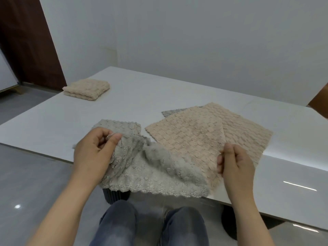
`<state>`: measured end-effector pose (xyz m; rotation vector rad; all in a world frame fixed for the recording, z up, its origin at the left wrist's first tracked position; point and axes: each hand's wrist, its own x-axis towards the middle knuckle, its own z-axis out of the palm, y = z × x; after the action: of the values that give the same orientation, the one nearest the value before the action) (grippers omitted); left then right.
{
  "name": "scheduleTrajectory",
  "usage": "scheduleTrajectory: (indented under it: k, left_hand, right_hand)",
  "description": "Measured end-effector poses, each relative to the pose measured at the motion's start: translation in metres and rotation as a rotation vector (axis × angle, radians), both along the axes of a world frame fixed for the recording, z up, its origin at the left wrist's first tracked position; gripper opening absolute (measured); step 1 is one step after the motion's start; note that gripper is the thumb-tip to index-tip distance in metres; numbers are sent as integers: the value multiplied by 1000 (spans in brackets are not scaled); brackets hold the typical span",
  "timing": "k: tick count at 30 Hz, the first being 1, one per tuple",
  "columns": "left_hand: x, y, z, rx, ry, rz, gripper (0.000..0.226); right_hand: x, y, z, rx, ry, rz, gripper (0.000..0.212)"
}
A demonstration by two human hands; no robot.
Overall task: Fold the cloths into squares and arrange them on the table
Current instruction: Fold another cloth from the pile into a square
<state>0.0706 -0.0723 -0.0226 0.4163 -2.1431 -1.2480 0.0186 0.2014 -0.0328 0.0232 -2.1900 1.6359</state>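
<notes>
**Q:** Where is the cloth that is being worked on?

**A:** A grey cloth (150, 167) is lying rumpled across the near edge of a white table (53, 125), with its front part hanging over the side above the person's knees. The far end is resting flat on the tabletop.

**Q:** How is it likely to be handling?

**A:** It is looking light, thick and fluffy. It is sagging and bunching between the hands, so it is not holding any shape of its own. The pile should be giving fingers a good grip with little slipping. Corners and edges seem the best places to be taking hold, so that a fold can be pulled straight.

**Q:** What are the hands doing?

**A:** The left hand (94, 150) is pinching the left end of the cloth between thumb and curled fingers, lifting a gathered bunch. The right hand (236, 162) is also curled, thumb up, and seems to be pinching the cloth's right end. That end is overlapping a beige cloth, so which layer the fingers are gripping is hard to tell.

**Q:** What else is lying there?

**A:** Two flat beige cloths (188, 132) are overlapping just beside the grey one, with another grey corner (170, 112) peeking out beneath. A folded beige cloth (87, 89) is sitting well apart at the far left.
</notes>
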Motion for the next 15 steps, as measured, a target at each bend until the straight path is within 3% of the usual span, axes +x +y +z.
scheduleTrajectory:
  k: [7, 15]
  left_hand:
    - [-4, -2, 5, 5, 21, -12, 13]
    - [-5, -4, 0, 36, 4, -22, 13]
  right_hand:
    - [-5, -12, -12, 191, -178, 109, 15]
    - [-11, -28, 2, 657, -404, 200, 30]
